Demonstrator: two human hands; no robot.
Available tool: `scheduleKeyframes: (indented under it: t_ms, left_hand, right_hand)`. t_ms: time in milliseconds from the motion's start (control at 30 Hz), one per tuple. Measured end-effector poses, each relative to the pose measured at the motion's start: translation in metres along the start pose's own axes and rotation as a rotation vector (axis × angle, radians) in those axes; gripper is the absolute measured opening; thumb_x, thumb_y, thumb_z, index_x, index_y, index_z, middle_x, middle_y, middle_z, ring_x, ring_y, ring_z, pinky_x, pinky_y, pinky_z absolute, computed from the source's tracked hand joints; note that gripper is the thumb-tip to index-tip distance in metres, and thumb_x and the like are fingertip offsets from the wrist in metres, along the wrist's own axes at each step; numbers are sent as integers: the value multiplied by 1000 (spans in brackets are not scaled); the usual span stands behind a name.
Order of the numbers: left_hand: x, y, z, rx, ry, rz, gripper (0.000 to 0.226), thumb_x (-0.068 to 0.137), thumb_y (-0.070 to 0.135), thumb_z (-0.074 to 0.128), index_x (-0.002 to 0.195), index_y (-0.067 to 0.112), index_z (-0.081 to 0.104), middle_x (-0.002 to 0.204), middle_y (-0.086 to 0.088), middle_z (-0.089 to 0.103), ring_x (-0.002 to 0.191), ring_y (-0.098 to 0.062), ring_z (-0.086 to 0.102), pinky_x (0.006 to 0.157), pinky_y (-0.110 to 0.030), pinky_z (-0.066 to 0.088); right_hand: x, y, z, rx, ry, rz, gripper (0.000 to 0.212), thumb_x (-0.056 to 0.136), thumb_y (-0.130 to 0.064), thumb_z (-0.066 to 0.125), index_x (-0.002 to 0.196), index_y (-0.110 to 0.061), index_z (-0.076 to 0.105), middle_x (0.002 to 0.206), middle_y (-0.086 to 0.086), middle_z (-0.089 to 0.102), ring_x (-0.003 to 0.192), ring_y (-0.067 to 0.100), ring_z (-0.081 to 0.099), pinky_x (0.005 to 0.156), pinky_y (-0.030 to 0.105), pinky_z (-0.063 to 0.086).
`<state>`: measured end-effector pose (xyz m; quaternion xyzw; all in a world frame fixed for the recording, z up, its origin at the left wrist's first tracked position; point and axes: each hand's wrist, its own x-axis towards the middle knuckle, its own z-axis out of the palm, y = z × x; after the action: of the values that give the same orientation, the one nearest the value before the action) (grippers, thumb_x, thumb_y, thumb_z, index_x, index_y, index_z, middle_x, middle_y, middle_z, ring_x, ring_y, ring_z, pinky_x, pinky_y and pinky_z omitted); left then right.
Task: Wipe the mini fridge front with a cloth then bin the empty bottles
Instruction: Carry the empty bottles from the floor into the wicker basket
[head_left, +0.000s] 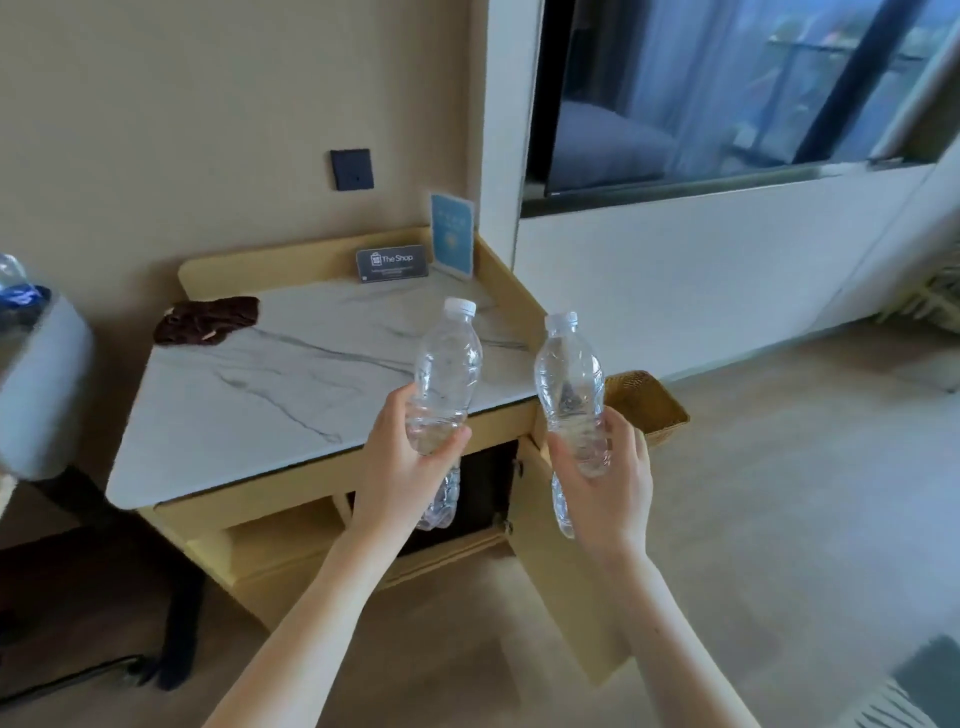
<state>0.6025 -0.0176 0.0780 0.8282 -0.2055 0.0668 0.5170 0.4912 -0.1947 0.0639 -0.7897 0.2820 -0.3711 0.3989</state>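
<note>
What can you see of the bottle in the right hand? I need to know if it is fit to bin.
The bottle in the right hand is clear thin plastic, ribbed and somewhat crumpled low down, with a white cap screwed on. No label shows, and it looks empty. It stands nearly upright, cap tilted slightly left, held in the air beside the cabinet's corner. The right hand wraps its lower half in a closed grip; nothing else touches it.

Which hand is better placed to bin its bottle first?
Right. The right hand holds its bottle just beside the woven basket on the floor past the cabinet corner; the left hand holds its bottle over the marble top, farther away.
</note>
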Motion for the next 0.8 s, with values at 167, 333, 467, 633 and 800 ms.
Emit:
scheduleKeyframes:
  t_ms: [167,333,467,633,800]
  left_hand:
    - [14,41,62,-91,-237,152,62,81,44,76,133,24,49,117,13,58,100,14,52,77,-3,39]
    - [-7,94,136,-220,-506,256,60,76,53,69,129,31,49,111,18,61,99,7,58,71,-1,40]
    - [-45,135,197,-285,-708,322,60,80,54,72,130,32,47,111,17,59,102,6,55,80,-15,46]
    - [-104,182,266,-312,-884,403,68,80,47,76,137,23,46,114,11,61,96,3,58,72,-6,40]
    - [-163,228,330,-342,-971,426,71,80,45,77,139,22,45,112,9,62,94,-3,61,76,-12,46]
  right_hand:
    - [-10,24,-62,-76,307,104,57,81,-43,78,128,-20,55,113,-8,57,104,22,59,90,35,50]
    - [-38,49,-135,-185,542,233,60,82,-44,77,130,-16,55,114,-5,59,104,24,60,91,37,51]
    - [-66,69,-195,-318,698,330,61,82,-39,79,129,-8,58,116,5,63,102,27,63,91,39,52]
    - [-97,100,-268,-352,819,431,61,84,-39,78,132,-8,57,119,9,62,103,29,64,90,49,54]
    - [-111,135,-342,-369,889,453,63,83,-38,79,133,-6,56,117,7,63,101,23,62,90,41,53]
